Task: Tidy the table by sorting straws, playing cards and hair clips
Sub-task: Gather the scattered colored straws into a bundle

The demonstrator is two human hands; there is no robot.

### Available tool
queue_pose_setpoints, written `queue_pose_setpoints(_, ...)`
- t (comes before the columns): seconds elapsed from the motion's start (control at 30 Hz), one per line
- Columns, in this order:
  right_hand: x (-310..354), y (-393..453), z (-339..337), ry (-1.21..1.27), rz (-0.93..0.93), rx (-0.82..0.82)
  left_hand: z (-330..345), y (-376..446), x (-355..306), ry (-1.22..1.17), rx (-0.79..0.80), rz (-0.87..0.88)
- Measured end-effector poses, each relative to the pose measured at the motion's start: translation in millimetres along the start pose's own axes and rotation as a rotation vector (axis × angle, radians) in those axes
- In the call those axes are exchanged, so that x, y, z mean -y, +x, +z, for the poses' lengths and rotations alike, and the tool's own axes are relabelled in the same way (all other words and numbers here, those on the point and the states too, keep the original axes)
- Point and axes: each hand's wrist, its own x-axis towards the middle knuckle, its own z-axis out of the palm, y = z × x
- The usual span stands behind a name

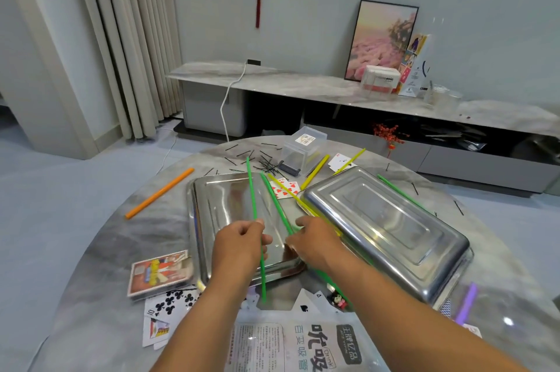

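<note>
Head view: two steel trays fill mid-table, the left tray (224, 214) upright, the right tray (391, 229) upside down. Hair clips (266, 164) lie scattered beyond them beside a clear box (303, 147); cards (169, 305) and a card box (159, 274) sit near left. An orange straw (159, 193) lies alone toward the left edge. The left hand (239, 247) pinches a green straw (253, 199); the right hand (315, 243), fingers curled, grips more straws (277, 202) over the left tray.
</note>
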Motion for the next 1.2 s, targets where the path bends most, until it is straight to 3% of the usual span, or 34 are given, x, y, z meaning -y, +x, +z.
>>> queue_pose_setpoints(0.27, 1.9, 18.0, -9.2, -0.249, -0.067, -0.181, -9.3, 5.9, 9.2, -0.162, 0.018, -0.119)
queue_pose_setpoints(0.57, 11.4, 32.7, -4.7, -0.345, 0.010, -0.078, -8.8, 8.9, 13.4, -0.186, 0.008, -0.110)
queue_pose_setpoints(0.97, 37.0, 32.4, -9.4, -0.523, -0.036, 0.230, -11.0, 6.3, 10.9, -0.180, -0.016, -0.136)
queue_pose_setpoints(1.2, 21.9, 28.9, -20.6, -0.497, -0.034, 0.175, -13.2, 8.3, 12.4, -0.169, 0.004, -0.137)
